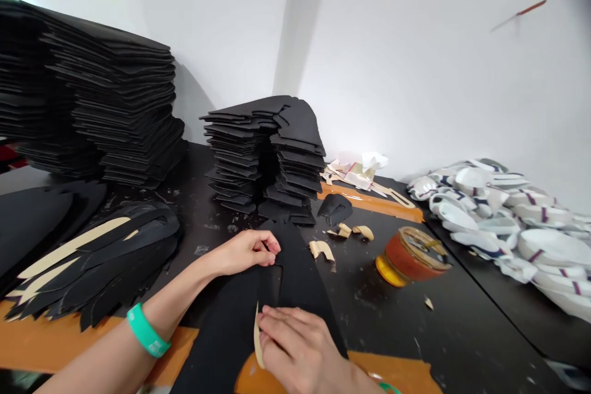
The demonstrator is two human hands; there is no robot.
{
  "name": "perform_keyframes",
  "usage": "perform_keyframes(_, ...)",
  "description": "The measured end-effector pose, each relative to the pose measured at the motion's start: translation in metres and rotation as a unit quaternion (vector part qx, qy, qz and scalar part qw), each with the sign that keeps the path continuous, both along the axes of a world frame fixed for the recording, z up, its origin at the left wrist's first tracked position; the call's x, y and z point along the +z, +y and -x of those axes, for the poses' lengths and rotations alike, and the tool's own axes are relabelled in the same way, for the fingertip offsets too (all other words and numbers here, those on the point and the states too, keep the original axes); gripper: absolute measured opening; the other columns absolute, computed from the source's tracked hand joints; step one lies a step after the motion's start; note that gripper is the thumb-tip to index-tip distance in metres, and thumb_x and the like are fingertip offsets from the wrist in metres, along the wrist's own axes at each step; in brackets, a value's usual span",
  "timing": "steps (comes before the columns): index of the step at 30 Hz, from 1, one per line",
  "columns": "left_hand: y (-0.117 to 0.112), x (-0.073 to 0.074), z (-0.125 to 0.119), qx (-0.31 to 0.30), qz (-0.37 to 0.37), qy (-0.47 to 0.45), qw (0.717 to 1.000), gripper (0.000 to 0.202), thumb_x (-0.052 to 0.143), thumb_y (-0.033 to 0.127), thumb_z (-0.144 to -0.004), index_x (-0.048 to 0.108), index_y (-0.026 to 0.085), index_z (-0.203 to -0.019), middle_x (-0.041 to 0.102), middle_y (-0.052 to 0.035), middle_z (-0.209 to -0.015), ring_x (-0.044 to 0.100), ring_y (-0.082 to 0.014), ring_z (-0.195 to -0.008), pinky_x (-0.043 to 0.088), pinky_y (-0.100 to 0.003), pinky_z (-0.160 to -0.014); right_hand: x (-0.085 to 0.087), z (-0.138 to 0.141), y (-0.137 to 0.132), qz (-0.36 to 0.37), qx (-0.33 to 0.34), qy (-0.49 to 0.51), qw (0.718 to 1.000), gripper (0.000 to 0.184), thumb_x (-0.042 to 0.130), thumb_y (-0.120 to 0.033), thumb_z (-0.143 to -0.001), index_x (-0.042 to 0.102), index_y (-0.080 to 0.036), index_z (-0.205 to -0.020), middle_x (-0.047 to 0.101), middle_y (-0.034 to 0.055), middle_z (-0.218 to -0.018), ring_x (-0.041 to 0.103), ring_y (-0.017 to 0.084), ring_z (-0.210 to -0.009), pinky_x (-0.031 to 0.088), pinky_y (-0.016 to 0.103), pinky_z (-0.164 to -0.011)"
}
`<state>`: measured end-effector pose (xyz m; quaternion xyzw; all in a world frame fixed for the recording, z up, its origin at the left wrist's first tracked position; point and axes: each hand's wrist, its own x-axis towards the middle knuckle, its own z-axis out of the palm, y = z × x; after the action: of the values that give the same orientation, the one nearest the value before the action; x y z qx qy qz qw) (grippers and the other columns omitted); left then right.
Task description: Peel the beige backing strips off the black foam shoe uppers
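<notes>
Black cutout (226, 320) lies flat on the table (364, 314) under both hands — probably light and bendy, so I'd take it by the outer edges. Left hand (259, 249) is curled, right hand (295, 338) bends over a cream strip (257, 338) — can't tell if either's gripping.

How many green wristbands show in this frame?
2: one green wristband around the left forearm; another green wristband by the right wrist, mostly cut off by the bottom edge.
</notes>
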<state>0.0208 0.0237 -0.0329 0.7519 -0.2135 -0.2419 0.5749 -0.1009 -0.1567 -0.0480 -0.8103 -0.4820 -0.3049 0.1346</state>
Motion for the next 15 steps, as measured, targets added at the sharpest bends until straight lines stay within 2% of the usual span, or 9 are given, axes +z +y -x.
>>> perform_keyframes(5, 0.003, 0.003, 0.005, -0.029, -0.046, -0.034, 0.998, 0.031, 0.071, 0.030, -0.073, 0.063, 0.018, -0.100, 0.063, -0.0019, -0.092, 0.059, -0.0134, -0.084, 0.049, -0.025, -0.076, 0.003, -0.001, 0.000, 0.006, -0.005, -0.011, 1.000, 0.017, 0.050, -0.005, -0.088, 0.065, -0.012, -0.085, 0.073, 0.0062, -0.089, 0.069, 0.016, -0.090, 0.057, 0.025, -0.084)
perform_keyframes(10, 0.005, 0.014, 0.017, -0.097, -0.110, -0.150, 0.978, 0.037, 0.073, 0.023, -0.071, 0.064, 0.027, -0.106, 0.054, -0.0013, -0.119, 0.055, -0.0156, -0.100, 0.048, -0.030, -0.090, 0.008, 0.001, -0.002, 0.000, -0.005, -0.003, 1.000, 0.021, 0.045, -0.006, -0.089, 0.066, -0.011, -0.089, 0.072, 0.0083, -0.091, 0.069, 0.018, -0.093, 0.057, 0.027, -0.084)
perform_keyframes(15, 0.008, 0.017, 0.020, -0.128, -0.129, -0.170, 0.969, 0.039, 0.072, 0.022, -0.073, 0.061, 0.028, -0.111, 0.049, -0.0018, -0.127, 0.053, -0.0168, -0.106, 0.046, -0.031, -0.093, -0.004, 0.004, 0.000, -0.029, 0.002, -0.031, 0.999, 0.018, 0.049, -0.006, -0.085, 0.064, -0.013, -0.081, 0.073, 0.0071, -0.089, 0.070, 0.018, -0.091, 0.058, 0.027, -0.082)
